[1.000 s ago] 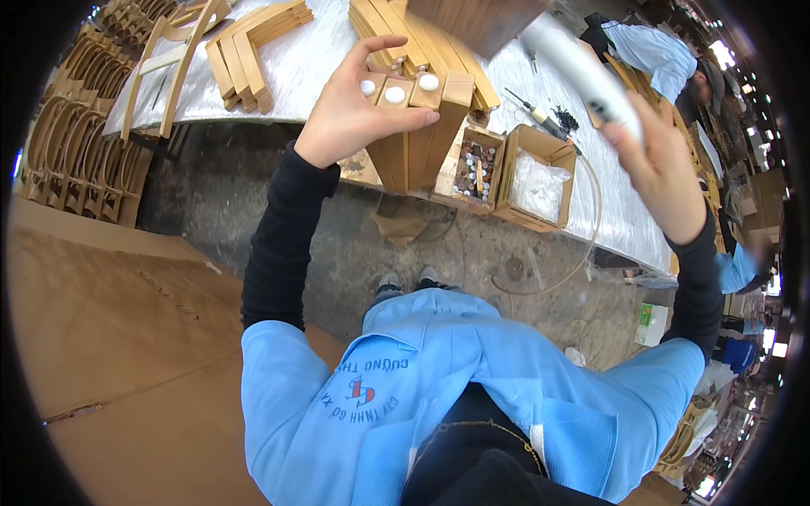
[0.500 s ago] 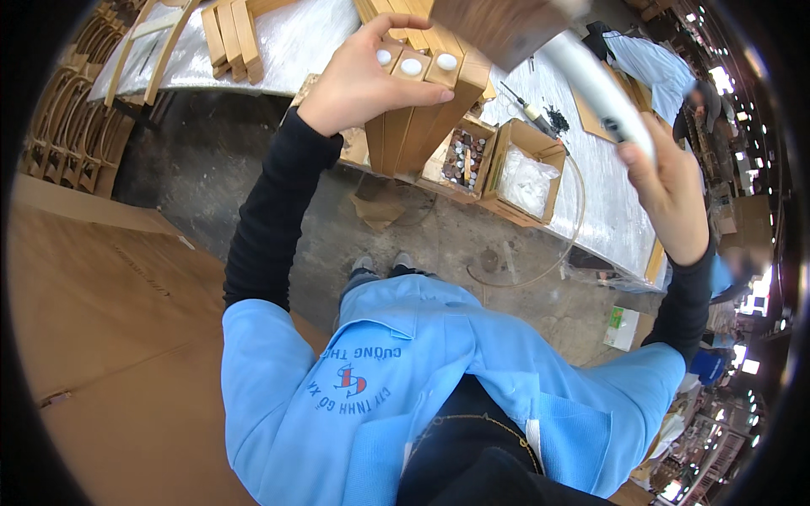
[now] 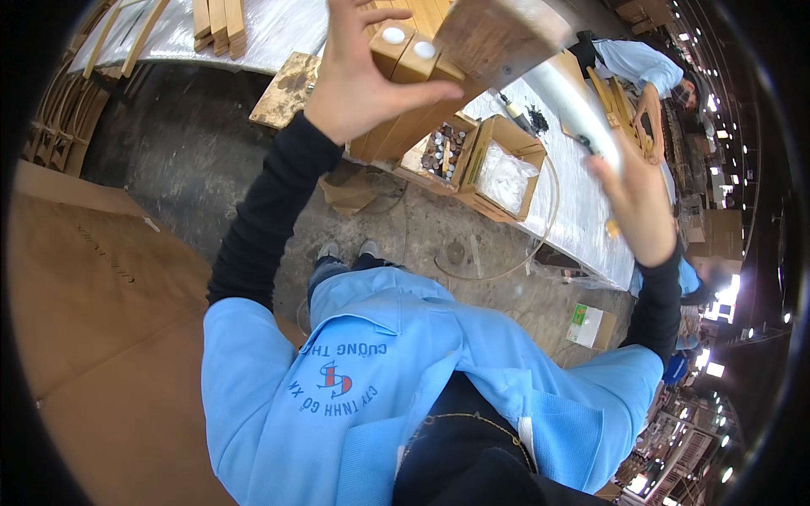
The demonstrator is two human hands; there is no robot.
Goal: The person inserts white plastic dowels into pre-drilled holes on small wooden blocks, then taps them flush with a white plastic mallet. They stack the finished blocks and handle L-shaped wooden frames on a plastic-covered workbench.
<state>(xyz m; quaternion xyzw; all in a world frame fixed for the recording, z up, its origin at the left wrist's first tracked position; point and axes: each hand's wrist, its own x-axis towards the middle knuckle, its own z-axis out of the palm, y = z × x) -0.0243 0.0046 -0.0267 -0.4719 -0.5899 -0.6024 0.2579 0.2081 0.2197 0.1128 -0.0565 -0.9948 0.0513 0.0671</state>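
Observation:
My left hand is spread at the tops of several upright wooden posts, its thumb stretched across their front and its fingers apart toward the far side. White round caps show on two post ends. In my right hand is a mallet with a wooden block head and a pale handle, both blurred. The mallet head hangs over the right part of the posts and hides the end there. I cannot tell whether it touches.
Beside the posts stand a tray of small round parts and a carton holding a white plastic bag. A hose loops off the plastic-covered table. A co-worker handles wood at the upper right. Large cardboard lies left.
The mallet head has come down and left, over the post end whose white cap showed before. My left hand's thumb and fingers have spread wider. The whole view has shifted.

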